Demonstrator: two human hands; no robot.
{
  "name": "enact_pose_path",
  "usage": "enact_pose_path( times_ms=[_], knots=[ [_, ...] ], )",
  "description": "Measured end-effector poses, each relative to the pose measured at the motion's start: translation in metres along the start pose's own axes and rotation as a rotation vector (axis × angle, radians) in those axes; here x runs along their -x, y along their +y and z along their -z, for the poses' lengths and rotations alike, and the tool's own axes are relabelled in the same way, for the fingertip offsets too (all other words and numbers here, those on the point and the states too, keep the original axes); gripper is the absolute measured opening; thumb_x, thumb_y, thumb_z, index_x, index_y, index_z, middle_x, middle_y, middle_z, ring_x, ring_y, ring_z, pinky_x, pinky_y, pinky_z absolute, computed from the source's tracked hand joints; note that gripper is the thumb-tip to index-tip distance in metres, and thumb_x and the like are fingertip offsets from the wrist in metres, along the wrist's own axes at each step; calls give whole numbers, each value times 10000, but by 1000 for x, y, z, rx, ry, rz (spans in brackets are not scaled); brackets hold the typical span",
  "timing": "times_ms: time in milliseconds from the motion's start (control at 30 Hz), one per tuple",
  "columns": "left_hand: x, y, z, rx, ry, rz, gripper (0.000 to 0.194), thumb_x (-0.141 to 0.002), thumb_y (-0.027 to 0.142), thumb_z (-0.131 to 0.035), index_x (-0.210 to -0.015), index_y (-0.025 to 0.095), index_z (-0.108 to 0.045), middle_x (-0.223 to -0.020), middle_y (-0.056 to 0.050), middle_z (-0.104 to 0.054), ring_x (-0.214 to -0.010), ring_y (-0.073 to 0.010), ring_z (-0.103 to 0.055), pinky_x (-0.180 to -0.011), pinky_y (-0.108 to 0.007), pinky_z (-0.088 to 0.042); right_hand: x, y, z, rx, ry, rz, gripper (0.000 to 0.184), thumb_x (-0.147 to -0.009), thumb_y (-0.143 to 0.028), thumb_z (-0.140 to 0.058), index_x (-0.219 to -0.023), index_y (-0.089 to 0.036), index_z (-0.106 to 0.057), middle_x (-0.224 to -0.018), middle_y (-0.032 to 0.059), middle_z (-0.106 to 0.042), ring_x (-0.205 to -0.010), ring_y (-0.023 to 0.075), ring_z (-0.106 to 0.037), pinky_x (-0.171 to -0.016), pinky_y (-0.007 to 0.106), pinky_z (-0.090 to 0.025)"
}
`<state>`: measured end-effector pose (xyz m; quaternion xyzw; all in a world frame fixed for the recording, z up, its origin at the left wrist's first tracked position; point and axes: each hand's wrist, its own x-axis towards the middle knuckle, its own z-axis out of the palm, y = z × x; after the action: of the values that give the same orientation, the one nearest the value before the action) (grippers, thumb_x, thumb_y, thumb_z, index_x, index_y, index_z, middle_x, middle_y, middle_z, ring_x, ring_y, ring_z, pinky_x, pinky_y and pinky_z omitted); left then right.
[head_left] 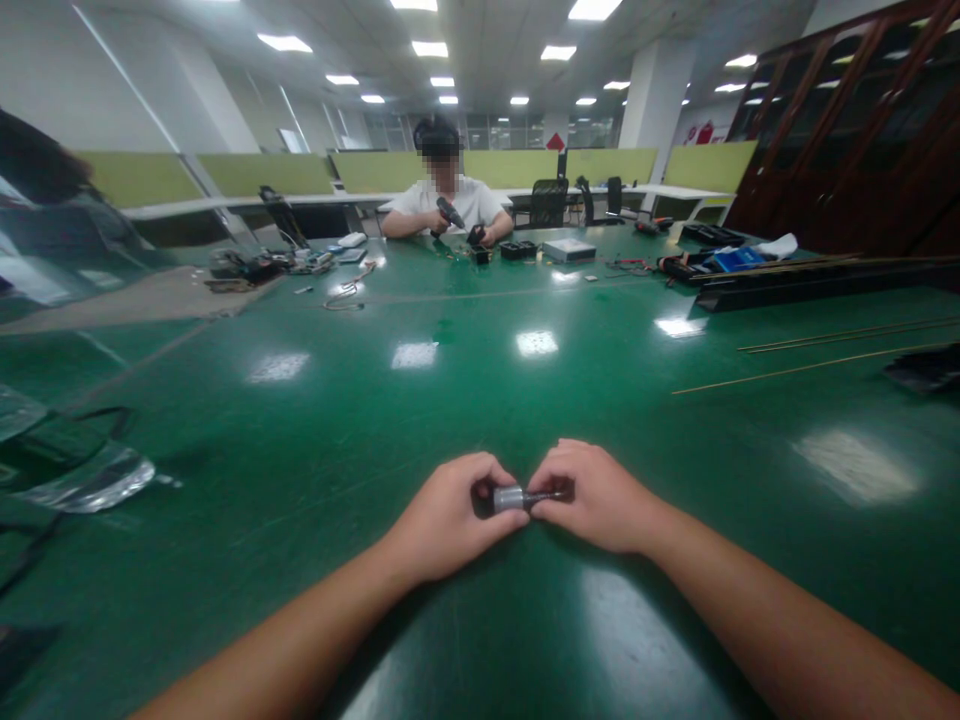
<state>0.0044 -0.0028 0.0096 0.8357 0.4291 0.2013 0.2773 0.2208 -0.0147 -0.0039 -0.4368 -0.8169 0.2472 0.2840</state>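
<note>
My left hand (pixel 454 515) is curled round a small silver cylinder (pixel 508 499) just above or on the green tabletop (pixel 465 400); which of the two I cannot tell. From the cylinder's right end runs a thin dark shaft (pixel 546 495), pinched by my right hand (pixel 600 498). The two hands face each other near the table's front, fingertips nearly touching. Between left thumb and fingers the cylinder's far end looks dark and partly hidden. The exact kind of this metal piece is too small to make out.
Across the table a person (pixel 450 205) in a white shirt holds a power drill (pixel 450 212). Crumpled clear plastic (pixel 82 480) lies at left. To the right are thin brass-coloured rods (pixel 780 373), a long black channel (pixel 787 288) and tools. Loose electronics (pixel 247 265) sit at far left.
</note>
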Motion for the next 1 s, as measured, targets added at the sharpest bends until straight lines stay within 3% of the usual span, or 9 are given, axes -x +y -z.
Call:
enact_pose_path(
  times_ms=[1000],
  knots=[
    [-2,0,-1,12,-4,4,201,-763,315,-748,-870,174,-653,-832,-16,-662,-765,-182,-606,-683,-274,-443,2,0,7,4,-15,-11,64,-754,-173,-749,-810,-191,-722,-749,0,-675,-754,152,-572,-735,287,-398]
  ],
)
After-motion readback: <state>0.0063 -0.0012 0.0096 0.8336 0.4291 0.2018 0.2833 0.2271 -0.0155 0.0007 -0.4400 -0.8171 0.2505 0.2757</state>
